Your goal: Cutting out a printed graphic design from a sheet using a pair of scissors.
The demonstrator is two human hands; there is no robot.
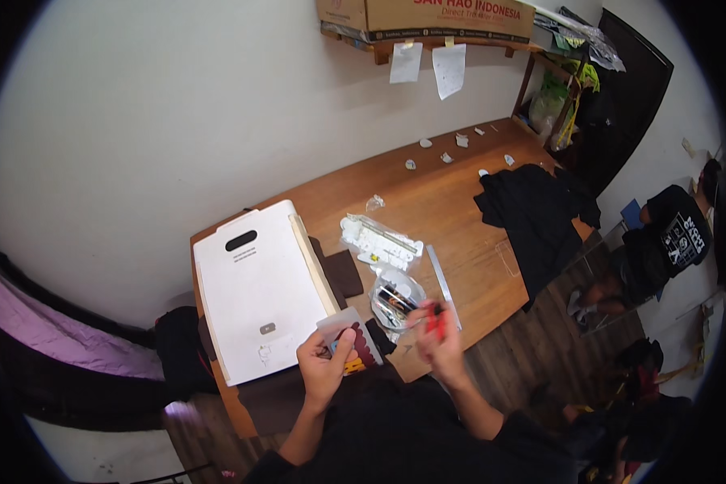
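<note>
A small workshop: wooden worktable (436,202), white cutting board (258,290), stocked shelf (427,36).

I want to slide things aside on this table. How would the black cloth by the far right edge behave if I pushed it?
The black cloth lies crumpled with folds, so it would probably bunch up rather than slide whole. One part hangs over the table edge, so a push that way might drag it off. It looks soft, not fragile.

Big white board (258,294) takes up the left end of the wooden surface (452,202). Right of the board there's a dark brown patch (343,273), then clear plastic bags (379,240), with black cloth (532,214) further right. Cardboard box (427,18) sits on a shelf way above the board.
</note>
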